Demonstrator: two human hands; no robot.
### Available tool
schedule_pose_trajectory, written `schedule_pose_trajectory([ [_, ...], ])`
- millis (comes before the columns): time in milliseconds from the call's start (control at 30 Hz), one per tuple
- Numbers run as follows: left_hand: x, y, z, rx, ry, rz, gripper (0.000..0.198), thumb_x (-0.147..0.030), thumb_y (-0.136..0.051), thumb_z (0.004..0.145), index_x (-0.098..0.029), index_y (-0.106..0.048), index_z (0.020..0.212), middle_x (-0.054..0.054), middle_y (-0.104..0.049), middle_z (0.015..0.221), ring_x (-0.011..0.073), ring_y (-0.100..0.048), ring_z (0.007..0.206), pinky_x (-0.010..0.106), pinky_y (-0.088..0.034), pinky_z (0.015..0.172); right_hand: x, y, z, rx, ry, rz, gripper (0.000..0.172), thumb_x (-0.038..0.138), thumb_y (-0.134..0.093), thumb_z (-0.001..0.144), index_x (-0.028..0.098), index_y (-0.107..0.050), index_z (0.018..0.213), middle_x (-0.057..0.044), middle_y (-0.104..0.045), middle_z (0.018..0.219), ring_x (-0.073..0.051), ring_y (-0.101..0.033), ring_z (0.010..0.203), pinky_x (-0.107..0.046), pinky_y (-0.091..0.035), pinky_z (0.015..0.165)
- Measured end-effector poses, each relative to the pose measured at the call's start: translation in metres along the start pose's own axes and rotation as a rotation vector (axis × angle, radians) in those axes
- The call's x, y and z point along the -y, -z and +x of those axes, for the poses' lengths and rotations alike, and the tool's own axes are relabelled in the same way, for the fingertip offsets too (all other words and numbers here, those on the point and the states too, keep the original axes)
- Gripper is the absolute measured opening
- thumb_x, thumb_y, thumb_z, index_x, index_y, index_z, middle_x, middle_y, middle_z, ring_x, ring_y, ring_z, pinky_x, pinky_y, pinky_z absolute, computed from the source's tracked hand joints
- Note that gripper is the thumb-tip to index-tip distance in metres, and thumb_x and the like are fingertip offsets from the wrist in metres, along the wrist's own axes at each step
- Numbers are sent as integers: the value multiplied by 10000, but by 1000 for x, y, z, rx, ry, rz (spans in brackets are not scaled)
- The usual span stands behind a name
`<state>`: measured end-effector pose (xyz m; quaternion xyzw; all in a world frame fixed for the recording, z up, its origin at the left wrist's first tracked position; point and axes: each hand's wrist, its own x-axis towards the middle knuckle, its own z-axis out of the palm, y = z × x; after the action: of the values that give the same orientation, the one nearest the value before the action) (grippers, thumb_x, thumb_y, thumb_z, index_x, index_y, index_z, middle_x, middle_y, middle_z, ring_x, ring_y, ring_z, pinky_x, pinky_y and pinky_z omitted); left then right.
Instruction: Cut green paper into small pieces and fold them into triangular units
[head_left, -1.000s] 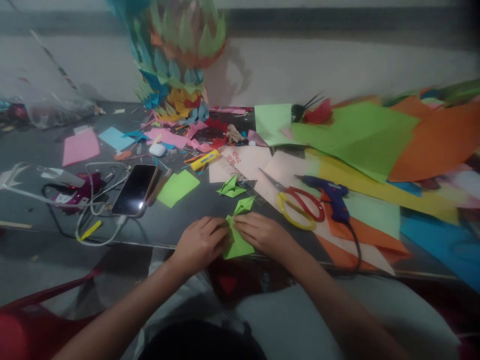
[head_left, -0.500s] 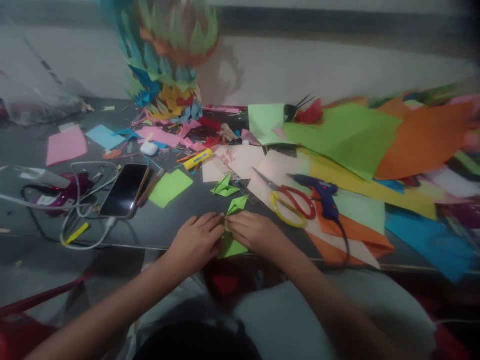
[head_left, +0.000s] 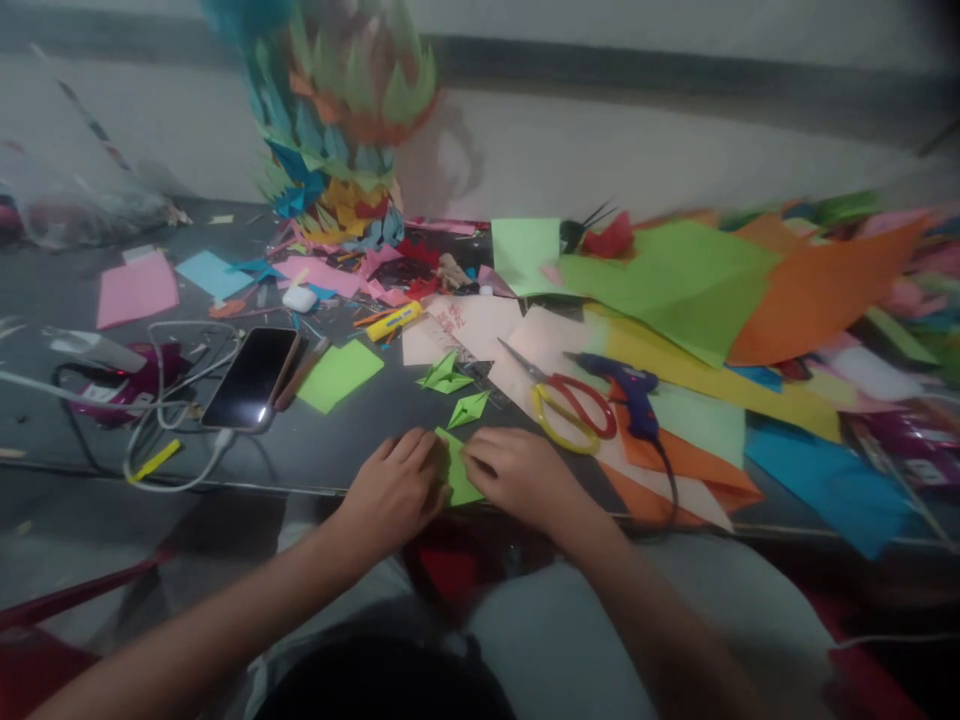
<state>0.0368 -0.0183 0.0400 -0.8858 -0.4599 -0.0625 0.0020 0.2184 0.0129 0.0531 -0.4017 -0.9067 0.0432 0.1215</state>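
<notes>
A sheet of green paper (head_left: 459, 474) lies at the table's front edge between my hands. My left hand (head_left: 399, 474) is closed on its left side, fingers curled over the paper. On the right side, my right hand (head_left: 521, 470) has its fingers bent and pressed together at the paper's edge; the fingertips are partly hidden. Just beyond my hands sit two folded green paper pieces, a nearer one (head_left: 469, 409) and a farther one (head_left: 444, 374). Flat to their left is another green paper sheet (head_left: 340, 375).
Scissors (head_left: 574, 412) with red and yellow handles and a blue glue gun (head_left: 636, 395) lie to the right among coloured sheets. A phone (head_left: 253, 378) with a white cable is at left. A tall folded-paper model (head_left: 337, 150) stands at the back among paper scraps.
Both hands have moved slightly apart, showing more of the green sheet between them. The nearer folded green piece now lies clear of my fingers. The view has shifted slightly.
</notes>
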Motion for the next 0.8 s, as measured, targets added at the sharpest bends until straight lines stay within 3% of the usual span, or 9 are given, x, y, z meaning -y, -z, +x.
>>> schedule_pose_trajectory([
  [100, -2, -2, -2, -8, -7, 3, 428, -321, -420, 882, -75, -501, 1223, 132, -583, 1182, 252, -508, 1091, 360, -398, 874, 1, -16, 7, -99, -4, -53, 242, 197, -454, 889, 172, -647, 1033, -40, -644, 780, -129, -570, 696, -246, -360, 594],
  [267, -6, -7, -23, -41, 16, -27, 457, -335, -366, 908, -105, -433, 1297, 110, -483, 1341, 247, -403, 1244, 394, -304, 993, 2, -29, 10, -96, -28, -103, 252, 224, -477, 879, 203, -657, 1053, -34, -622, 737, -145, -568, 701, -249, -370, 583],
  [433, -9, -9, -44, -48, 100, -92, 498, -410, -401, 894, -138, -416, 1310, 89, -479, 1348, 230, -415, 1230, 386, -292, 1002, -2, -31, 9, -101, -48, -40, 271, 196, -490, 860, 210, -651, 1078, -37, -629, 741, -151, -580, 731, -232, -416, 624],
  [667, -23, -2, -29, -80, 224, -134, 442, -396, -463, 866, -151, -505, 1232, 122, -572, 1165, 270, -497, 1044, 425, -372, 888, -5, -13, -1, -171, -59, 222, 285, 289, -418, 919, 193, -605, 1112, -71, -638, 968, -172, -603, 884, -275, -476, 768],
  [800, -31, 11, -15, -65, 332, -160, 324, -331, -424, 891, -200, -565, 1153, 83, -614, 917, 246, -539, 855, 407, -406, 758, -6, -5, -4, -70, -165, 236, 271, 363, -537, 854, 181, -625, 1036, -66, -627, 909, -198, -603, 848, -319, -490, 764],
])
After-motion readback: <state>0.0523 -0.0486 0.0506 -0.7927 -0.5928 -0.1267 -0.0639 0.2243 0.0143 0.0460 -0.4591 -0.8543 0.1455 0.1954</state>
